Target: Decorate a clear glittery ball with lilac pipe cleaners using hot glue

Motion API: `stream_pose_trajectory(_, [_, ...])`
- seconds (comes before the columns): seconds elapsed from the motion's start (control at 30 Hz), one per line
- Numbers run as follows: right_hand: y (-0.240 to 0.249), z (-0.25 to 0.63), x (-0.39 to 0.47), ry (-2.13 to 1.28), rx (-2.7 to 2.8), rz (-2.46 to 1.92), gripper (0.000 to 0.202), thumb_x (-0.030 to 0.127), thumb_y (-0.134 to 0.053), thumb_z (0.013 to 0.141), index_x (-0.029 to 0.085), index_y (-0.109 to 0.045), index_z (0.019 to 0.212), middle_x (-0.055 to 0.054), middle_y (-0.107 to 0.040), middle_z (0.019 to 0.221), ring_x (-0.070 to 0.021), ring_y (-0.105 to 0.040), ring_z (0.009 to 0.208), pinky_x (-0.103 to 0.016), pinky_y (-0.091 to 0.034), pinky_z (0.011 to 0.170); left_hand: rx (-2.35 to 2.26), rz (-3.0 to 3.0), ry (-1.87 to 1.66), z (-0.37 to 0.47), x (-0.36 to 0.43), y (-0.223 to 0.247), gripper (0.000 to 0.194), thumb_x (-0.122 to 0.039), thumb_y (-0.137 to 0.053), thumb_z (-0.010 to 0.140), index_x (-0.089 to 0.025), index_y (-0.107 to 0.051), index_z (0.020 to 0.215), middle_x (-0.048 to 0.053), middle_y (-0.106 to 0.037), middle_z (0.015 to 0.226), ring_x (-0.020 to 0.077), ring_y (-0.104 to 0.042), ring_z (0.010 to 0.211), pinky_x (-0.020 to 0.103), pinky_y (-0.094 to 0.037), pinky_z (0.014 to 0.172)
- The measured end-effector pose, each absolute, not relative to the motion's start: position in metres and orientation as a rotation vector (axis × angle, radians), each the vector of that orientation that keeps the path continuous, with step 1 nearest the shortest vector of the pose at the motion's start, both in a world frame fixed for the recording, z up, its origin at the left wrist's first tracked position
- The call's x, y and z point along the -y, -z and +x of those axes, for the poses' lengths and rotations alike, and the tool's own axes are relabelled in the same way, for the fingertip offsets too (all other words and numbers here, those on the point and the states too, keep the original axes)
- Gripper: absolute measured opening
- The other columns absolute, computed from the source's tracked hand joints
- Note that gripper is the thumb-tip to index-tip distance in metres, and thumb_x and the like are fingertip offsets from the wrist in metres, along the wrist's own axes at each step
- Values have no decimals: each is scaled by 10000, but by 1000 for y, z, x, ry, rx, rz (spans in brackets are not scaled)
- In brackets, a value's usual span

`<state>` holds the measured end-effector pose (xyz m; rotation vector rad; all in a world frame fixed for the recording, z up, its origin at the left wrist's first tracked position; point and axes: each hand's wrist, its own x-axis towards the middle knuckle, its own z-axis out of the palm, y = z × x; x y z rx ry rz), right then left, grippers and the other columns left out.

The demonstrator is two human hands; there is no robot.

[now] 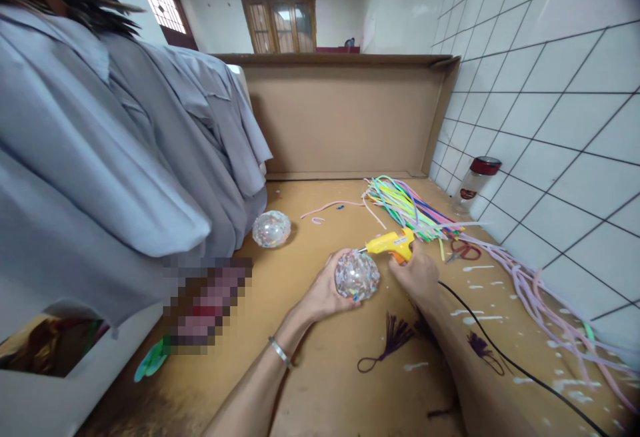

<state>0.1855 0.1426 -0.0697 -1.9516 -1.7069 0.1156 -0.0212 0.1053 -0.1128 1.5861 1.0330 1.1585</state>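
Observation:
My left hand (327, 287) is closed around the side of a clear round ornament ball (357, 277) covered in small multicoloured bits. In my right hand (420, 273) is a yellow hot glue gun (390, 244), gripped by its handle. The gun's metal nozzle reaches the upper rim of the ball; whether it touches cannot be made out. A second decorated clear ball (271, 229) lies on the table, left of and beyond my hands. Dark purple tassels (397, 337) lie below the hands, one partly hidden by my right forearm.
Colourful pipe cleaners (400, 203) lie in a bundle at the back right, with red-handled scissors (465, 250) and a red-lidded bottle (473, 187) beside them. A black cord (480, 323) runs to the lower right. Grey shirts (200, 137) hang at left; a cardboard panel (340, 117) stands behind.

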Motion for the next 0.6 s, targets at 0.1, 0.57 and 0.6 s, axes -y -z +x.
stream_pose_trajectory(0.1, [72, 186, -145, -141, 1707, -1951, 509, 351, -588, 792, 122, -515, 1241, -105, -688, 900, -261, -642, 825, -296, -389, 648, -1040, 1613, -1175, -21, -106, 113, 1024, -163, -858, 501, -265, -360, 1389, 128, -471, 1413, 342, -508, 1278, 515, -414, 1094])
stream_pose_trajectory(0.57, [64, 187, -145, -196, 1751, -2042, 410, 351, -595, 793, 146, -565, 1146, -101, -692, 912, -269, -652, 864, -288, -383, 636, -960, 1531, -1217, -19, -107, 117, 1005, -147, -850, 497, -253, -358, 1367, 137, -447, 1414, 340, -514, 1261, 506, -417, 1082])
stream_pose_trajectory(0.6, [65, 187, -146, -189, 1737, -2035, 413, 352, -593, 791, 149, -566, 1151, -101, -692, 911, -267, -652, 861, -287, -383, 636, -962, 1518, -1215, -18, -107, 117, 1006, -150, -849, 495, -246, -359, 1368, 138, -449, 1408, 340, -513, 1260, 504, -419, 1081])
